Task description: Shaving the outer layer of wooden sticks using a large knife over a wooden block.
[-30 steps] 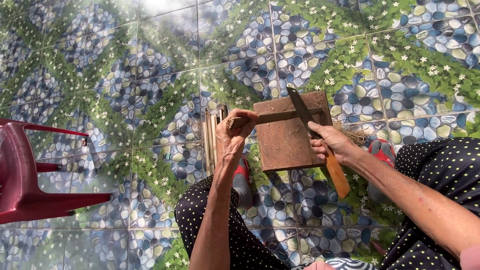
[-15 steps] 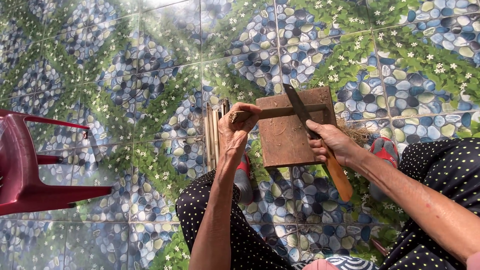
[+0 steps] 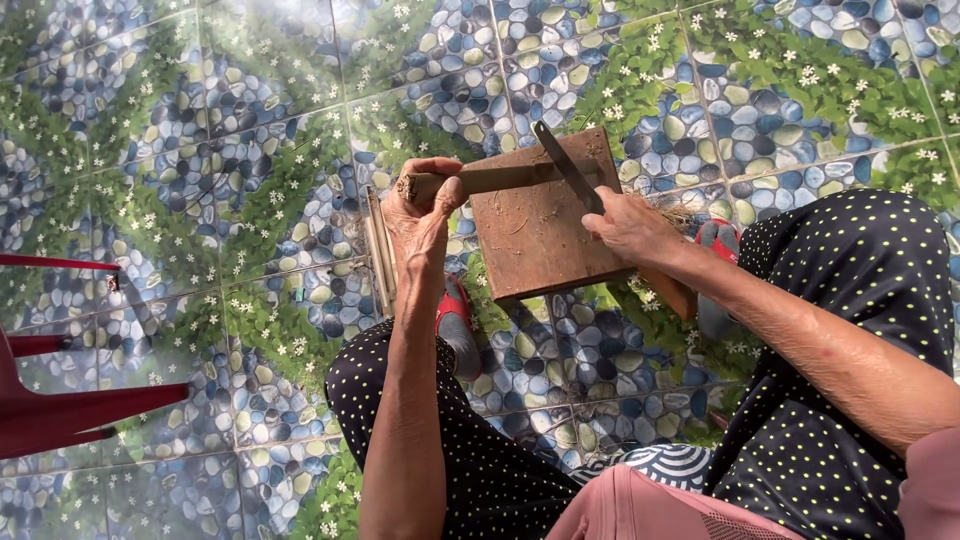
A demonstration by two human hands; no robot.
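Chg vs earlier frame: blade of knife [image 3: 566, 166] sits a bit further along the stick; board, stick, both hands otherwise as before, red chair lower in view (head shift).

- Wooden board [image 3: 545, 232], 1: square, brown, flat on tiled floor [image 3: 200, 180] between the feet; shavings on its face.
- Bamboo stick [image 3: 495, 179], 1: lies across board's far edge, near-level, left end poking past board's left edge.
- L hand [image 3: 420, 215]: grip closed round stick's left end, thumb on top.
- R hand [image 3: 625, 225]: grip closed on knife handle; blade slants up-left, crossing the stick near board's far right corner. Handle end shows below wrist.
- Split strips [image 3: 378, 250], 1 bundle, count unclear: upright-leaning just left of board, beside L hand.
- Sandals, 2: red one [image 3: 455, 315] at board's near left corner, other [image 3: 720, 240] by right edge.
- Red plastic chair [image 3: 60, 410], 1: left edge of view, well apart.
- Dotted dark trousers [image 3: 840, 330] on both knees.
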